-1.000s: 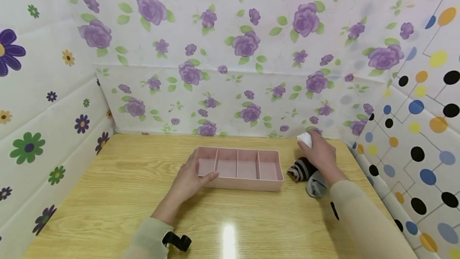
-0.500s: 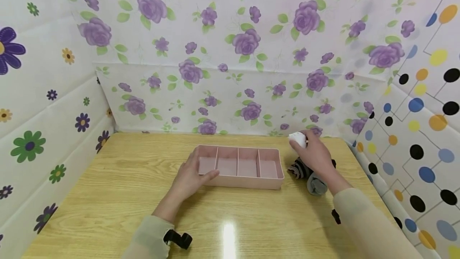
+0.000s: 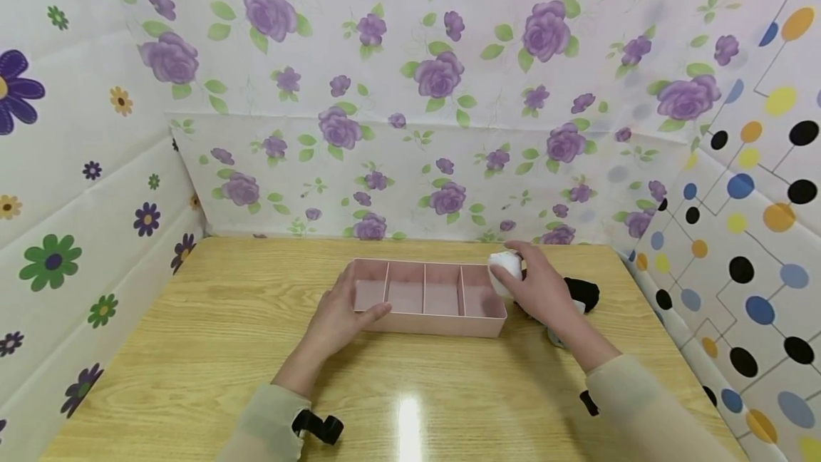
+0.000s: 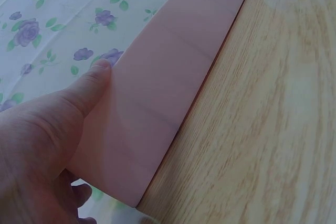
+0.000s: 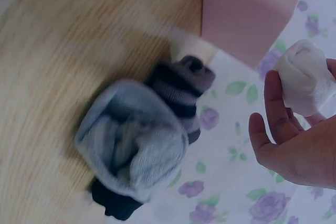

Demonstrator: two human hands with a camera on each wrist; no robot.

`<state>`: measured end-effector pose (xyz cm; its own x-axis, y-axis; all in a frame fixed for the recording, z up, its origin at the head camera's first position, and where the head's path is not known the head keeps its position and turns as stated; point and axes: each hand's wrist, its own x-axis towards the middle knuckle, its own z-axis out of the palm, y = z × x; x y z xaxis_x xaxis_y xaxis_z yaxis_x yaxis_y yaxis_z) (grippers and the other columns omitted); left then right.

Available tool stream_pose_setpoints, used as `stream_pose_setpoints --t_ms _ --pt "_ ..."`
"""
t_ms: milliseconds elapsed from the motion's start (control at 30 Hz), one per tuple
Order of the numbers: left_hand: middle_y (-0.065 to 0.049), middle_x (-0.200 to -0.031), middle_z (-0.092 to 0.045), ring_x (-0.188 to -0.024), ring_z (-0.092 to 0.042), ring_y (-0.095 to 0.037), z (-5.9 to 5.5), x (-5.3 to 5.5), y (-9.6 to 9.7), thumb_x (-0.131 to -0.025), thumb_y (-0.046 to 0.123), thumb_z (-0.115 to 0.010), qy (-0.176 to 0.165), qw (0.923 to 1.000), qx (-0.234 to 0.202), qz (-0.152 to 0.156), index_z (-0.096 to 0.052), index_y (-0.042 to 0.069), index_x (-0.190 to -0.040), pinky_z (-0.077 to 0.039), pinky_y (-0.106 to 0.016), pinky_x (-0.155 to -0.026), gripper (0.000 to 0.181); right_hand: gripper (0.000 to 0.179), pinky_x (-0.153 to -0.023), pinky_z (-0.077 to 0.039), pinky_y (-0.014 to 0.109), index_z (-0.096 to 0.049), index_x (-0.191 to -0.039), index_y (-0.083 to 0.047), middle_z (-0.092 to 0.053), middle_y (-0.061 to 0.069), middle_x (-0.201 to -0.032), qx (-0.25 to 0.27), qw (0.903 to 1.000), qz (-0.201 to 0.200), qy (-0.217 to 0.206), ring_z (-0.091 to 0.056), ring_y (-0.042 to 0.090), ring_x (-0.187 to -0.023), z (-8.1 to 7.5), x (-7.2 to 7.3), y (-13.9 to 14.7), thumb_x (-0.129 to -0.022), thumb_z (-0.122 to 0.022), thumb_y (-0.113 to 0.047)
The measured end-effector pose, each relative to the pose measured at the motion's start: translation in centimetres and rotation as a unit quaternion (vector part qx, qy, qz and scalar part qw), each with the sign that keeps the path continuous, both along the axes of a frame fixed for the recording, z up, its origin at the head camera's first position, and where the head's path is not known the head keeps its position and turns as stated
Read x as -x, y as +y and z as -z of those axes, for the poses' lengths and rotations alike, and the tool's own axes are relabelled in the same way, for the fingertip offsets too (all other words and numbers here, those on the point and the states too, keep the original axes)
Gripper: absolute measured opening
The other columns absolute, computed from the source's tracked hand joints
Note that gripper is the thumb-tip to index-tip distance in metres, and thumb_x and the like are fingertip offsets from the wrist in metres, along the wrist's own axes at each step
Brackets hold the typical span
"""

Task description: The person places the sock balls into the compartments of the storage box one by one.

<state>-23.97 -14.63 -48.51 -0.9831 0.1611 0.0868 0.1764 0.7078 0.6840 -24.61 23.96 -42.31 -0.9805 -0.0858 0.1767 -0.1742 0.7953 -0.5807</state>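
Note:
A pink box with several compartments in a row stands on the wooden table. My left hand grips its left end, the thumb against the front wall. In the right wrist view, my right hand pinches a white rolled sock between thumb and fingers. The head view puts this sock over the right end of the box, above the last compartment. All visible compartments are bare. Beside the box's right end, partly behind my right hand, lie a grey rolled sock, a striped sock and a black sock.
A wooden table carries everything. A flowered cloth hangs behind its far edge, and a dotted cloth borders the right side. Another cloth with flowers borders the left. A black strap mount sits on the left wrist.
My right hand has carried the white rolled sock leftward and slightly down, from over the other socks to the box's right end. My left hand and the box have stayed put.

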Motion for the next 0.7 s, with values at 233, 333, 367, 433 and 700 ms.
stream_pose_setpoints --t_ms 233,333,367,433,700 --pt "-0.023 -0.181 -0.017 -0.156 -0.038 -0.052 0.0 -0.1 0.0 -0.097 0.058 -0.082 0.001 1.0000 -0.004 0.003 -0.004 0.005 -0.178 -0.014 -0.071 -0.130 0.123 0.059 -0.074 -0.057 0.045 -0.062 -0.151 -0.018 -0.064 0.016 -0.129 -0.021 0.9998 0.002 -0.002 -0.069 0.030 -0.097 0.3 -0.5 -1.8 -0.108 -0.066 -0.058" --pt "-0.022 -0.181 -0.018 -0.155 -0.039 -0.053 0.0 -0.1 0.0 -0.098 0.057 -0.082 0.000 1.0000 -0.005 0.003 -0.004 0.006 -0.178 -0.015 -0.072 -0.130 0.123 0.059 -0.073 -0.057 0.044 -0.063 -0.150 -0.018 -0.065 0.016 -0.135 -0.030 0.9995 0.002 -0.006 -0.069 0.030 -0.097 0.4 -0.6 -2.3 -0.108 -0.066 -0.058" --pt "-0.022 -0.181 -0.018 -0.155 -0.039 -0.054 0.1 -0.1 0.0 -0.098 0.057 -0.082 0.000 1.0000 -0.006 0.002 -0.004 0.006 -0.178 -0.015 -0.072 -0.129 0.123 0.058 -0.073 -0.057 0.044 -0.063 -0.150 -0.017 -0.066 0.016 -0.136 -0.032 0.9995 0.001 -0.006 -0.068 0.030 -0.098 0.5 -0.6 -2.5 -0.108 -0.067 -0.057" --pt "-0.022 -0.181 -0.018 -0.155 -0.038 -0.054 0.1 -0.1 0.0 -0.098 0.056 -0.082 0.001 1.0000 -0.007 0.002 -0.004 0.006 -0.178 -0.016 -0.073 -0.129 0.123 0.057 -0.072 -0.057 0.043 -0.064 -0.149 -0.017 -0.067 0.015 -0.137 -0.034 0.9994 -0.002 -0.002 -0.068 0.030 -0.100 0.7 -0.6 -2.7 -0.108 -0.068 -0.056" --pt "-0.022 -0.181 -0.019 -0.156 -0.034 -0.058 0.0 -0.1 0.0 -0.098 0.056 -0.082 -0.003 1.0000 -0.006 -0.002 -0.004 0.007 -0.178 -0.022 -0.076 -0.126 0.121 0.056 -0.076 -0.054 0.047 -0.069 -0.144 -0.014 -0.071 0.013 -0.131 -0.051 0.9985 -0.008 0.018 -0.064 0.033 -0.106 1.3 -0.4 -3.5 -0.107 -0.069 -0.056"
